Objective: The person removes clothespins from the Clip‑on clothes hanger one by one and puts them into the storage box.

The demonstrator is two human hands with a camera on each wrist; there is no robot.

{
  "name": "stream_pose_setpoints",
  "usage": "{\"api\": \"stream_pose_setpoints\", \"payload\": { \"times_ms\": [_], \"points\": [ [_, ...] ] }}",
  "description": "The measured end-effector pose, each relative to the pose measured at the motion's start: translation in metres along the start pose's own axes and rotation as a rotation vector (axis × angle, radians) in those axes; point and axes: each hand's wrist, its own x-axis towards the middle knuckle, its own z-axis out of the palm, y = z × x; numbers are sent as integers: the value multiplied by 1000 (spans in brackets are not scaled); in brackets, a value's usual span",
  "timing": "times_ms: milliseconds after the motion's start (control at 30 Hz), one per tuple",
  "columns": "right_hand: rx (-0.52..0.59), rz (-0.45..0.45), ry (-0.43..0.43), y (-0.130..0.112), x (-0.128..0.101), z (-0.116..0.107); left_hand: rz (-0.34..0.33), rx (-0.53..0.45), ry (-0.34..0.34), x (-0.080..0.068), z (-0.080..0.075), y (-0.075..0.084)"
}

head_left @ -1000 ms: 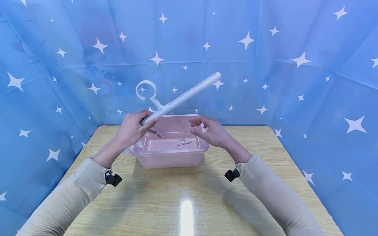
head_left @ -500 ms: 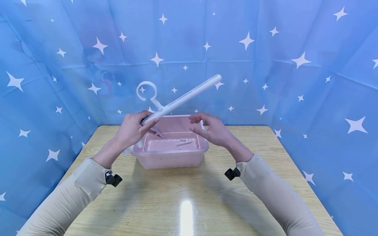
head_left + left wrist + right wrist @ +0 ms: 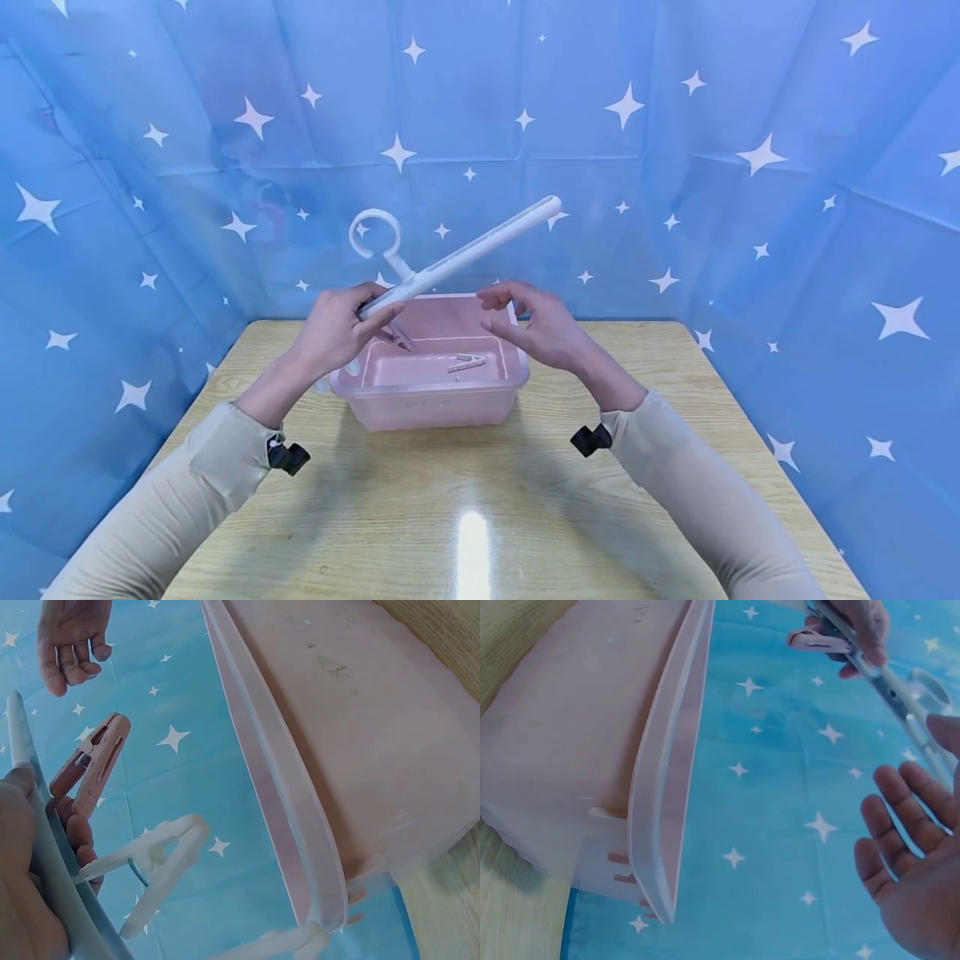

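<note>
Left hand [image 3: 333, 333] is gripping the white clip hanger [image 3: 457, 258] by its lower end, bar tilting up to the right over the pink tub [image 3: 435, 400]. Right hand [image 3: 540, 329] is hovering just beside the bar, fingers spread, holding nothing. Loose clips [image 3: 467, 362] are lying inside the tub, which is sitting on the wooden table [image 3: 480, 500] before a starry blue backdrop [image 3: 675, 125].

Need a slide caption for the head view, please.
Left hand grips a white clip hanger above a pink tub; right hand hovers open beside it.
</note>
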Motion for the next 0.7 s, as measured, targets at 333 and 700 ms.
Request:
{"api": "stream_pose_setpoints", "payload": {
  "times_ms": [333, 700],
  "points": [
    [23, -28, 24, -1, 0, -3, 6, 9, -33, 0, 1, -1],
    [34, -44, 40, -4, 0, -7, 10, 34, -31, 1, 0, -1]
  ]
}}
